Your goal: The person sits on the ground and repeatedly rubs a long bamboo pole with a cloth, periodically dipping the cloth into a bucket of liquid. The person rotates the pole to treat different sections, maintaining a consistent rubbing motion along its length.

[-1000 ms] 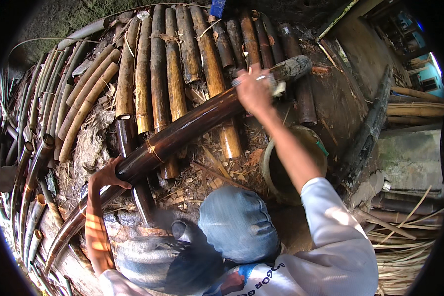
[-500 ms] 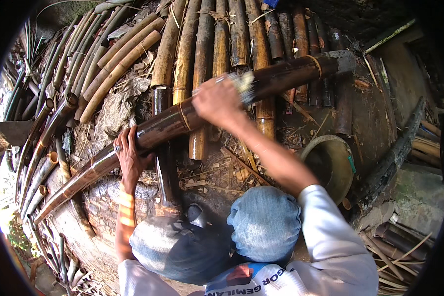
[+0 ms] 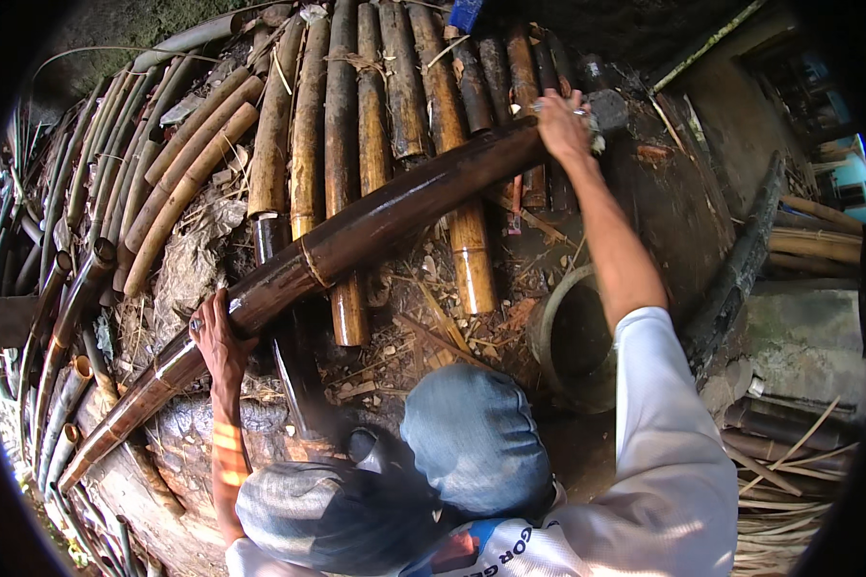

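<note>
A long, dark, wet bamboo pole [image 3: 394, 223] slants across from the lower left to the upper right, resting over other poles. My left hand [image 3: 221, 341] is closed around its lower-left stretch, fingers over the top, with a ring on one finger. Near the pole's upper-right end, my right hand [image 3: 565, 127] presses down with bent fingers on a pale, shaggy scrubbing wad [image 3: 598, 142], mostly hidden beneath the palm. Under the slanting pole, a dark wet bamboo piece [image 3: 296, 370] runs toward my knees.
Several yellow-brown bamboo poles [image 3: 310, 125] lie side by side at the far side. Thinner bamboo lengths [image 3: 194, 125] lie to the left. A round bucket [image 3: 541, 332] stands right of my knees. A dark log [image 3: 741, 260] leans at the right.
My right hand has slid up and right along the pole with the scrubbing wad, its arm now straighter. My left hand keeps its grip. The whole view has shifted somewhat.
</note>
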A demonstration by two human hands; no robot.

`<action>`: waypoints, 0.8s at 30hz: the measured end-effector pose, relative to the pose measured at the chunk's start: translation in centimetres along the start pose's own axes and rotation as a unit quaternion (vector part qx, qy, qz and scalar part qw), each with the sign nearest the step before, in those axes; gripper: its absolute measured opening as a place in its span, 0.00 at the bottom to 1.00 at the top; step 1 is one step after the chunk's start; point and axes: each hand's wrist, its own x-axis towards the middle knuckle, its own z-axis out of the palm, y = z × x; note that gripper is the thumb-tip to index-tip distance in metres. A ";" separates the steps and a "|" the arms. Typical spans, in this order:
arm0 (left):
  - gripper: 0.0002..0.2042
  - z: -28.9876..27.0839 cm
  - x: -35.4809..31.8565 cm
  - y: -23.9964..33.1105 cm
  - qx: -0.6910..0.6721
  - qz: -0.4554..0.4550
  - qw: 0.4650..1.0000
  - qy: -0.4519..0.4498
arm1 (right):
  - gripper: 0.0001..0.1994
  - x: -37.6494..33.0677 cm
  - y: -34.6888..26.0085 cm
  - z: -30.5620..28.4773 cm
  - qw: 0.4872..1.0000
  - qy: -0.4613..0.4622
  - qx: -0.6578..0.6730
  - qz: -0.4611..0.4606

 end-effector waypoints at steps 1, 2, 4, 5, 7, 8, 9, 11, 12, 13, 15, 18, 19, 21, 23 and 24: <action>0.58 -0.1 -0.1 0.1 0.003 -0.002 1.000 -0.001 | 0.21 -1.1 -2.1 0.2 0.996 -0.063 0.061 0.016; 0.58 -0.2 -0.1 0.2 0.007 -0.004 1.000 0.002 | 0.18 -3.7 -6.5 0.8 0.990 -0.091 0.109 0.001; 0.57 -0.7 -0.6 0.2 0.002 0.020 0.999 0.025 | 0.17 -8.8 -12.8 2.1 0.981 -0.073 0.084 -0.157; 0.56 -0.8 -0.8 0.3 -0.011 0.024 0.999 0.028 | 0.19 -11.2 -15.5 2.8 0.972 -0.085 0.091 -0.201; 0.55 -1.0 -0.9 0.3 0.005 0.033 0.999 0.033 | 0.18 -13.6 -16.6 3.1 0.952 -0.015 0.179 -0.247; 0.55 -1.1 -0.8 0.2 0.001 -0.010 1.000 -0.011 | 0.19 -13.4 -15.3 2.4 0.950 -0.022 0.191 -0.245; 0.55 -1.1 -0.5 -0.1 0.005 0.019 1.000 -0.006 | 0.20 -12.3 -12.8 2.4 0.991 -0.001 0.086 -0.105; 0.55 -1.0 0.9 -0.8 -0.017 0.052 0.998 -0.012 | 0.21 -7.7 -6.0 0.8 0.984 0.081 0.146 0.060; 0.55 -1.1 1.6 -1.2 -0.019 0.039 0.998 -0.047 | 0.19 -4.6 -2.2 -0.3 0.990 0.110 0.073 -0.054; 0.56 -1.1 2.5 -1.6 -0.034 0.045 0.996 -0.063 | 0.17 -2.7 -1.0 -0.3 0.989 0.121 0.069 -0.058; 0.56 -1.3 4.2 -2.0 -0.054 0.058 0.991 -0.105 | 0.15 -0.6 -1.3 0.2 0.998 0.033 0.032 -0.042; 0.55 -2.4 5.7 -2.0 -0.048 0.083 0.988 -0.122 | 0.12 -4.9 -12.3 3.3 0.967 -0.156 0.201 -0.020; 0.55 -2.9 6.0 -1.9 -0.055 0.082 0.987 -0.123 | 0.13 -8.4 -17.2 4.1 0.983 0.032 0.152 -0.098; 0.55 -4.1 6.1 -1.7 -0.086 0.064 0.980 -0.169 | 0.14 -14.5 -25.0 5.2 0.949 0.075 0.234 -0.197; 0.55 -5.0 5.8 -1.8 -0.136 0.046 0.961 -0.234 | 0.16 -17.2 -26.3 5.2 0.900 0.188 0.252 -0.302; 0.55 -5.2 5.4 -1.9 -0.130 0.033 0.957 -0.255 | 0.17 -17.0 -24.8 5.0 0.888 0.186 0.268 -0.324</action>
